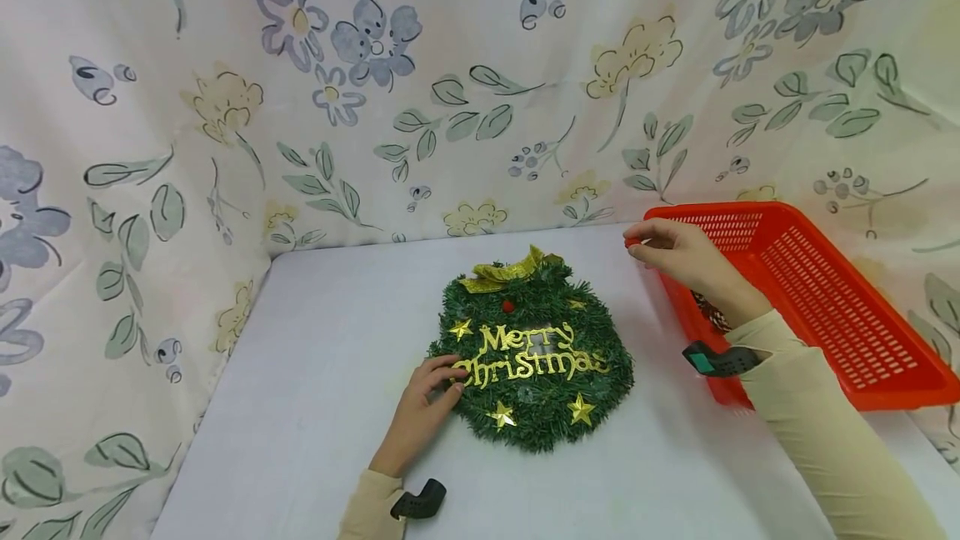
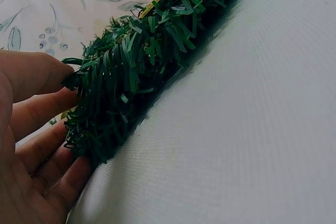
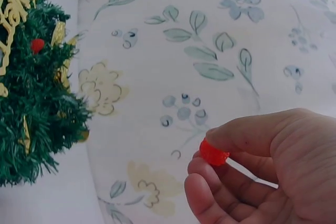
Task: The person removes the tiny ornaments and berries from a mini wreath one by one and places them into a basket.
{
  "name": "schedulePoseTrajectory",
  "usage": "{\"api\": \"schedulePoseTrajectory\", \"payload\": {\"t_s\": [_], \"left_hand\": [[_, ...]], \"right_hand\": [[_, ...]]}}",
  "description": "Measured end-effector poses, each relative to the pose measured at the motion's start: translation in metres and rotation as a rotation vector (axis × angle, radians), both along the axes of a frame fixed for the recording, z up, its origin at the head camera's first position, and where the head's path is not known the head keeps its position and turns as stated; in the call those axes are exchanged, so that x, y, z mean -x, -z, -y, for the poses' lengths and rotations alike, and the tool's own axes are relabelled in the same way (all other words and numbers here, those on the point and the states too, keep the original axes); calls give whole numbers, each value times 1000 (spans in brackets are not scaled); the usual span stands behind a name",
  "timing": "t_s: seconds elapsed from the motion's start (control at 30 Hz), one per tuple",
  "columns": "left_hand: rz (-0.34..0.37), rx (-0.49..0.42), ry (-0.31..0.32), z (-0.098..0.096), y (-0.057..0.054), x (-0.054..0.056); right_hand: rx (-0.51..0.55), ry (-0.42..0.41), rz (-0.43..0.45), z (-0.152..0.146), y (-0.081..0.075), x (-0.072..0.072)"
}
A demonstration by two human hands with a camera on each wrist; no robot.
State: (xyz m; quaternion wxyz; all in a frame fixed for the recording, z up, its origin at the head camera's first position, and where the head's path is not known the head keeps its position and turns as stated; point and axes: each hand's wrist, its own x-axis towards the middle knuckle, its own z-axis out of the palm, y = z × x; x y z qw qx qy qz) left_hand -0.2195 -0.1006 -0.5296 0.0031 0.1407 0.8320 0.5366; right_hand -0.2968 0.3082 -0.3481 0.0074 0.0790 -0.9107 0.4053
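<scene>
A green Christmas wreath [image 1: 540,432] lies on the white table, with gold "Merry Christmas" lettering [image 1: 528,352], gold stars [image 1: 581,409], a gold bow [image 1: 510,272] and one red berry [image 1: 507,306] on it. At its left edge my left hand [image 1: 426,407] grips the tinsel branches [image 2: 121,72] between thumb and fingers. My right hand [image 1: 686,261] is raised to the right of the wreath, beside the basket's rim. Thumb and fingertips there pinch a small bumpy red berry [image 3: 214,153], and its underside is partly hidden by the fingers.
A red plastic basket [image 1: 832,273] with slotted walls stands at the right of the table. Beneath my right wrist a brown pinecone [image 1: 708,311] shows inside it. Flowered cloth [image 1: 450,90] hangs behind the table and along its left side.
</scene>
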Motion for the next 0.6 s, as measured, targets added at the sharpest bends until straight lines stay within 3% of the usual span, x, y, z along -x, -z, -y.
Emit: {"api": "schedulePoseTrajectory", "payload": {"t_s": [0.6], "left_hand": [[-5, 1, 6, 0, 0, 0]], "right_hand": [[10, 134, 45, -42, 2, 0]]}}
